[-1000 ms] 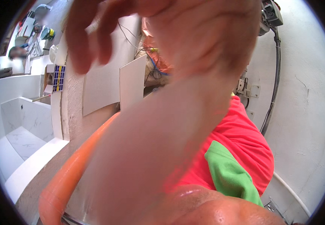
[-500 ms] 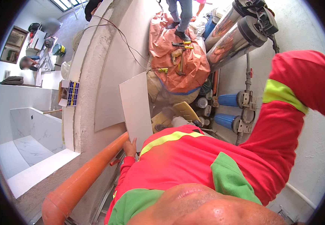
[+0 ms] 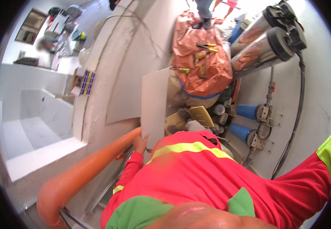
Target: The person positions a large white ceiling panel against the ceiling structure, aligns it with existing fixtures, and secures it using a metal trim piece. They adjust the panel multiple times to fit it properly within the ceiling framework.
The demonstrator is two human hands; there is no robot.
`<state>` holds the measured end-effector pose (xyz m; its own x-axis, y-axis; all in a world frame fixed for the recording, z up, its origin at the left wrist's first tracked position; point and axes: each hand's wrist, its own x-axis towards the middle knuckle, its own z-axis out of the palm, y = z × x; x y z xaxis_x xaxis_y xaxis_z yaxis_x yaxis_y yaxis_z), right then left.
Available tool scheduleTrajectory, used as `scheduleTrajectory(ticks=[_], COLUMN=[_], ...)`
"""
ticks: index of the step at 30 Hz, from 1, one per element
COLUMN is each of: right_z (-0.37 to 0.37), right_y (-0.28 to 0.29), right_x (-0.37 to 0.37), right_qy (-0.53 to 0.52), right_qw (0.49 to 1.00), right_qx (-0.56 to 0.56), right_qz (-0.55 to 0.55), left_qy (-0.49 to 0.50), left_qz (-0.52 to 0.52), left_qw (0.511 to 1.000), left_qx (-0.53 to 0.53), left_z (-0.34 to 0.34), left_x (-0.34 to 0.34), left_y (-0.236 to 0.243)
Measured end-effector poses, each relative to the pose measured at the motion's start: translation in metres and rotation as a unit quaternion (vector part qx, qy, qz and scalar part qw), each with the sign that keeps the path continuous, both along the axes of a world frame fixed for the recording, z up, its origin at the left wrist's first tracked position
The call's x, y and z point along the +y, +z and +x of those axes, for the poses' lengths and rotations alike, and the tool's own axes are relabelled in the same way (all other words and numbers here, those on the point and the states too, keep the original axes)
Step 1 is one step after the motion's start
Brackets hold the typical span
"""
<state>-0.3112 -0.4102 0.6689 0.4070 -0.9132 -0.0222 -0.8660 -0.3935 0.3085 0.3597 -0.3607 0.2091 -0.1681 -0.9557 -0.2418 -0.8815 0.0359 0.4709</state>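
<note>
Low in the middle, my left hand grips the lower left edge of an upright white board, beside the end of an orange pipe. My right hand is out of sight past the right rim; only the red sleeve with a yellow band shows there. My torso in red clothing fills the lower middle. Beyond it, a yellow plastic piece lies near my feet, and an orange tarp holds pliers and other yellow tools.
Another person's legs stand past the tarp. At right are large steel cylinders, blue filter housings and pipes. Left, a low wall borders a white marbled tub, with a boxed item on the ledge and clutter behind.
The blurred hand and forearm that covered the view a second ago are gone. My right arm has swung out to the right rim since half a second ago, and the view has shifted slightly.
</note>
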Motion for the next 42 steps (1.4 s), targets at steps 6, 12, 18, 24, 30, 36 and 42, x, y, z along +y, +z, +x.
scheduleTrajectory(ticks=[6,12,18,24,30,36,42], right_z=[-0.023,-0.056,-0.120,-0.064,-0.043,-0.076,-0.002], right_y=[0.047,0.127,0.061,-0.158,-0.241,-0.324,-0.499], right_x=[0.008,-0.023,-0.101,-0.114,-0.092,-0.063,0.028], right_qy=[-0.002,-0.034,-0.246,-0.242,-0.323,-0.263,-0.387], right_qw=[0.996,0.952,0.907,0.917,0.853,0.854,0.843], right_qx=[0.053,0.100,-0.067,-0.294,-0.382,-0.445,-0.261], right_qz=[-0.065,-0.286,-0.335,-0.120,-0.146,-0.059,0.269], left_qy=[-0.029,-0.046,-0.052,-0.047,-0.051,-0.048,-0.004], left_qz=[0.005,0.065,0.046,0.049,0.025,0.024,0.042], left_qw=[0.999,0.997,0.997,0.997,0.998,0.998,0.999], left_qx=[0.036,0.007,0.044,0.032,-0.001,-0.016,0.021], left_z=[-0.014,-0.029,-0.033,-0.041,-0.033,-0.021,-0.021], left_x=[-0.011,-0.027,-0.030,-0.033,-0.030,-0.027,-0.003], left_y=[0.020,0.018,0.019,0.033,0.027,0.014,0.007])
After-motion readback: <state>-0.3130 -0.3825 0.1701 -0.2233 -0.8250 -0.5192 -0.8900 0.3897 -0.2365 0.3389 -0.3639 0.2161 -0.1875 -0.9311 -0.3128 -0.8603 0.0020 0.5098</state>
